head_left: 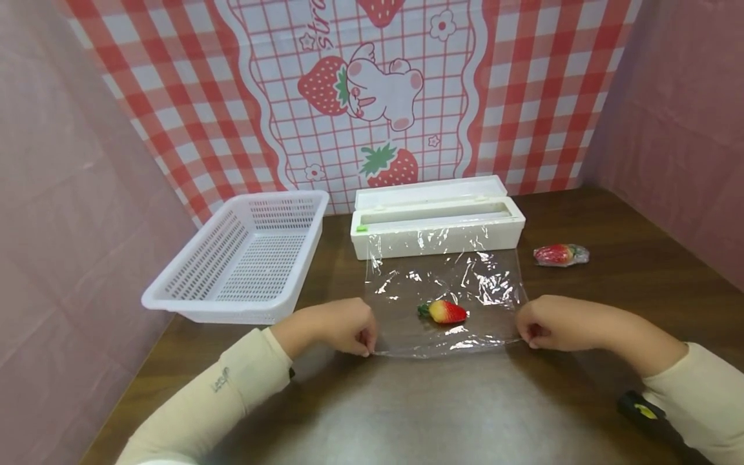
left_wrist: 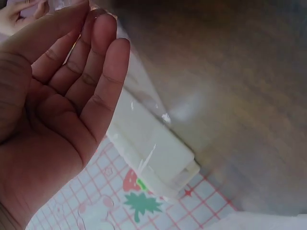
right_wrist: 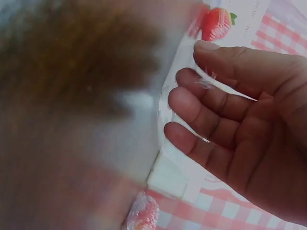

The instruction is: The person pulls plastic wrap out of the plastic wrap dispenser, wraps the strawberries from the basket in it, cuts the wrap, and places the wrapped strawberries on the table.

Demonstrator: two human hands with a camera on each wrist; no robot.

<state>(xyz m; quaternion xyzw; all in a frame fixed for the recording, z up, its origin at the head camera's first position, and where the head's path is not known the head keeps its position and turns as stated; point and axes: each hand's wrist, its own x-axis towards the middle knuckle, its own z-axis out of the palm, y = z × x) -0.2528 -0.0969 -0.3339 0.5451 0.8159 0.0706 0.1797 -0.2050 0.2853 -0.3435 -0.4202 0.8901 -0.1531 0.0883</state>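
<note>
A sheet of clear plastic wrap [head_left: 401,284] stretches toward me from a white wrap dispenser box [head_left: 442,239] with its lid raised. My left hand [head_left: 349,326] pinches the sheet's near left corner. At the near right corner, my right hand [head_left: 549,323] pinches it too. Between the hands, within the sheet's area, lies a red and yellow strawberry [head_left: 447,312] with its green leaves to the left. Whether it is on top of or beneath the film, I cannot tell. In the left wrist view, the thumb and fingertips [left_wrist: 103,36] come together at the film.
A white perforated basket [head_left: 290,297] stands on the left of the dark wooden table [head_left: 418,400]. Right of the box lies a wrapped strawberry [head_left: 559,254]. Behind hangs a checked strawberry-print cloth [head_left: 174,97], with pink drapes [head_left: 680,116] at the sides.
</note>
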